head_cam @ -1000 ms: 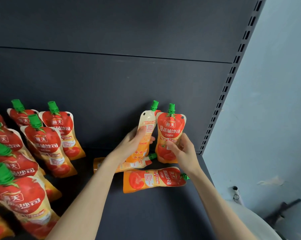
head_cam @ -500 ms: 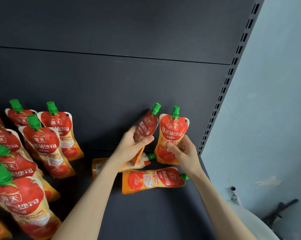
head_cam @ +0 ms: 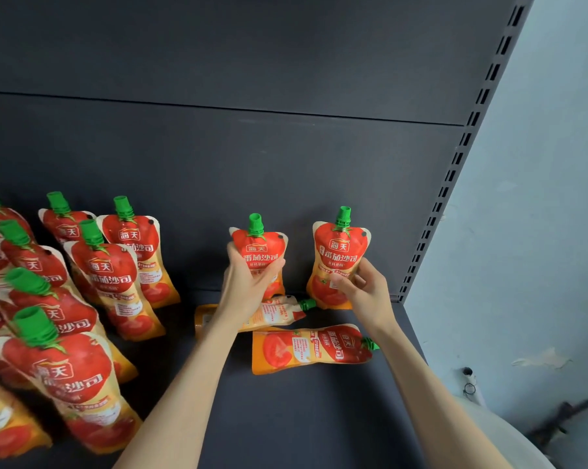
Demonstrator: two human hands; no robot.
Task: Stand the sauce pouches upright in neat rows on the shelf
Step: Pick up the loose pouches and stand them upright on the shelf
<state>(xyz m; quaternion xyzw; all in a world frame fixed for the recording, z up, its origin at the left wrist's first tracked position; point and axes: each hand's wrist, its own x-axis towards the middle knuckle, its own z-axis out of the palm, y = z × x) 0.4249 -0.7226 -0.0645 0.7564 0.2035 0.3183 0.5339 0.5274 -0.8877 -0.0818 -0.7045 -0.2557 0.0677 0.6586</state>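
While my left hand (head_cam: 248,282) grips one sauce pouch (head_cam: 262,252) upright, my right hand (head_cam: 363,289) grasps another pouch (head_cam: 340,258) standing at the shelf's (head_cam: 319,418) back; two more lie flat (head_cam: 311,346) nearby.

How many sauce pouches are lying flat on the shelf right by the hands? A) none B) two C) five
B: one flat pouch lies partly behind the left hand, and another flat pouch lies nearer the camera, below the right hand.
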